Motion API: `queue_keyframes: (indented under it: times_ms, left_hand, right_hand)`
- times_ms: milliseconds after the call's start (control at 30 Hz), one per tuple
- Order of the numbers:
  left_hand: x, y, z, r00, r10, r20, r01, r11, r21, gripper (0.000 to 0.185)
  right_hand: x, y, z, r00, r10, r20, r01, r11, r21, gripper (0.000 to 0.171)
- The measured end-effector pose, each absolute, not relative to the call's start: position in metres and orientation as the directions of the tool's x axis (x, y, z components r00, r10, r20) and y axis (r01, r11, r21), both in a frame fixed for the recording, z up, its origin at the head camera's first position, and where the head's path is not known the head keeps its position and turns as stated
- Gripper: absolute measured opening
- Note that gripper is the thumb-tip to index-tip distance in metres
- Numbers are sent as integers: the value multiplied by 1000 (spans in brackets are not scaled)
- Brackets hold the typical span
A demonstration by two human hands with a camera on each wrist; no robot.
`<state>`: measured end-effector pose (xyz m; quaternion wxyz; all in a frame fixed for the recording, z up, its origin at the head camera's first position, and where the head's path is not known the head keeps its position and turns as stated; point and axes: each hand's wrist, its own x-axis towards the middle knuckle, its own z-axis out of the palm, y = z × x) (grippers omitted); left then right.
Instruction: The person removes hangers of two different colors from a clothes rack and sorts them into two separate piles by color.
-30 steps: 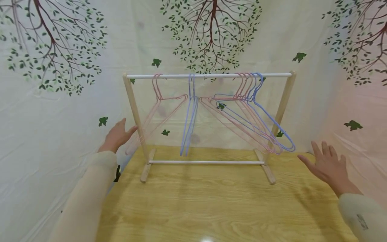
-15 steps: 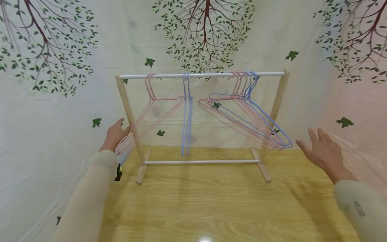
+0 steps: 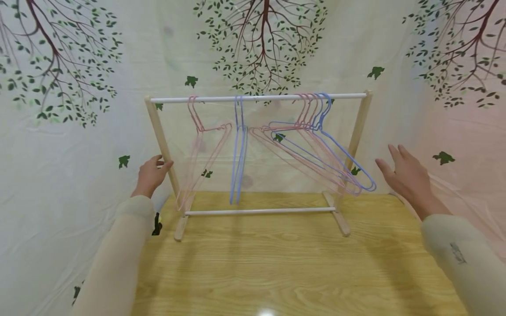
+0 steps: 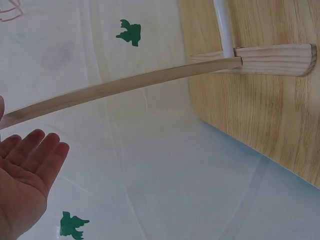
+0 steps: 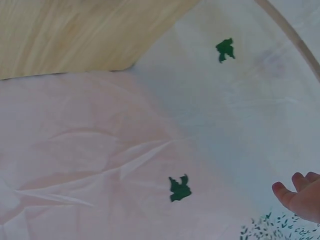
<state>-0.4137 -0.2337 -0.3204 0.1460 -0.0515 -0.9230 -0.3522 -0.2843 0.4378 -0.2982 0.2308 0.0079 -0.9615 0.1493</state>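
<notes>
My left hand [image 3: 152, 176] is at the left wooden post [image 3: 159, 134] of a small clothes rack, thumb right at the post. Its fingers [image 4: 46, 150] are loosely extended below that post in the left wrist view, holding nothing. My right hand [image 3: 407, 177], fingers spread, is in the air to the right of the right post [image 3: 357, 131]. From the rack's white top rail [image 3: 269, 98] hang pink hangers [image 3: 194, 115] at the left, blue hangers [image 3: 237, 153] near the middle, and a cluster of pink and blue hangers [image 3: 336, 149] at the right.
The rack's wooden feet [image 3: 181, 228] stand on a wood-grain table [image 3: 257, 263], joined by a white lower rail [image 3: 253, 211]. Behind hangs a pale sheet [image 3: 130, 109] printed with trees and green birds. A small black object [image 3: 157, 224] is beside my left sleeve.
The left pink hangers swing out over my left hand, then back right. My right hand moves inward toward the rack. The whole view shifts so the rack sits slightly further left.
</notes>
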Motion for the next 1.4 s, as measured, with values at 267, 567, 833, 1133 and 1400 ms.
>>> queue_keyframes:
  times_ms: [267, 567, 833, 1133, 1400]
  left_hand:
    - [-414, -231, -321, -939, -30, 343, 213, 732, 647, 65]
    - [-418, -228, -321, -922, -42, 385, 231, 737, 635, 59]
    - [-417, -226, -320, -919, -88, 384, 217, 698, 682, 52]
    - [-418, -219, -324, -915, -146, 375, 205, 634, 746, 44]
    - [-418, -217, -324, -920, -158, 358, 194, 609, 769, 45]
  right_hand:
    - [-296, 408, -282, -897, 35, 440, -107, 950, -293, 77]
    - [-297, 389, -284, -910, -9, 414, -137, 951, -278, 79]
    - [-300, 375, -284, -917, -39, 396, -153, 953, -261, 78]
    - [-303, 370, -287, -879, -8, 477, -160, 947, -279, 68]
    - [-309, 380, -286, -872, 43, 488, -133, 938, -320, 62]
